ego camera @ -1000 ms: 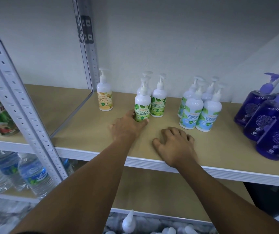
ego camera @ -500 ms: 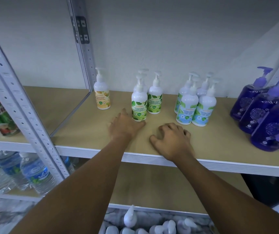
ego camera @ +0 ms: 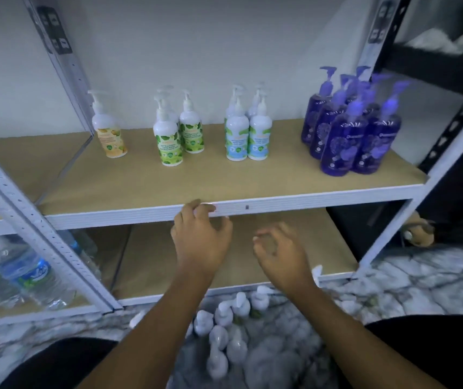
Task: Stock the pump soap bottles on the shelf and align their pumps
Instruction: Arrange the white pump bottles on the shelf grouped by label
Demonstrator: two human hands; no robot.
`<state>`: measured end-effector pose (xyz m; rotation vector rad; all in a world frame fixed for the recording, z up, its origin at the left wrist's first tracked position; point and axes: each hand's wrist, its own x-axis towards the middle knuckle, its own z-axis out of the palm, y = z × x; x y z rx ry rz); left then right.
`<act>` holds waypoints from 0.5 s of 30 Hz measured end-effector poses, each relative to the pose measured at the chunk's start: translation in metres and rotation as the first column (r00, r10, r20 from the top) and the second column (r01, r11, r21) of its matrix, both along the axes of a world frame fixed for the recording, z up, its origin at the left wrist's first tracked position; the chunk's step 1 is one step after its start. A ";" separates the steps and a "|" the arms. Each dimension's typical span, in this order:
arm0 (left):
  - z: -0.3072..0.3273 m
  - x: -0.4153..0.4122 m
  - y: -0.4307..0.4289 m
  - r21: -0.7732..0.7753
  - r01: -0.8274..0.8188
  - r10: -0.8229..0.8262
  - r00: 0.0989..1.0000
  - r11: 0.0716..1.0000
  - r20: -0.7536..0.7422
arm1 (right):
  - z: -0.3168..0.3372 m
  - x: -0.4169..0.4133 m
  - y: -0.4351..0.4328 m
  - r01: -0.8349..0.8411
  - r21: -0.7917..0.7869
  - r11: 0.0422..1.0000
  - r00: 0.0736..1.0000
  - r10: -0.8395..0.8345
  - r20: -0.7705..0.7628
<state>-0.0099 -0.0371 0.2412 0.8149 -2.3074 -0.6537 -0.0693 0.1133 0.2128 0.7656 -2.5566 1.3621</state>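
Left hand (ego camera: 200, 242): empty, fingers (ego camera: 196, 204) loosely curled, tips at the shelf (ego camera: 280, 202) edge.
Right hand (ego camera: 280, 254): empty too, fingers half-curled (blurred), below that edge.
Shelved bottles (ego camera: 168, 136): beyond the fingertips, grouped by colour, so each kind reads as a block.
Floor bottles (ego camera: 224, 318): below both wrists, unstocked; likely the next pick.

Shelf (ego camera: 146, 189): tan board, white front rail. Stock, all upright, left to right:
- Yellow-label bottle (ego camera: 109, 130), single, white pump.
- Green-label bottles (ego camera: 168, 141), cluster of three, one forward, touching or nearly so.
- Blue-label bottles (ego camera: 248, 136), four in a tight block, two in front, two behind.
- Purple bottles (ego camera: 350, 133), dense cluster at the right end, purple pumps; spout directions mixed.
- White pump bottles (ego camera: 224, 329), huddled on the floor below, blurred.
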 end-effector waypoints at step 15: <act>-0.144 -0.057 0.164 0.640 0.281 -0.535 0.809 0.715 0.242 | -0.131 0.003 0.163 0.523 0.397 0.755 0.680 -0.650 0.341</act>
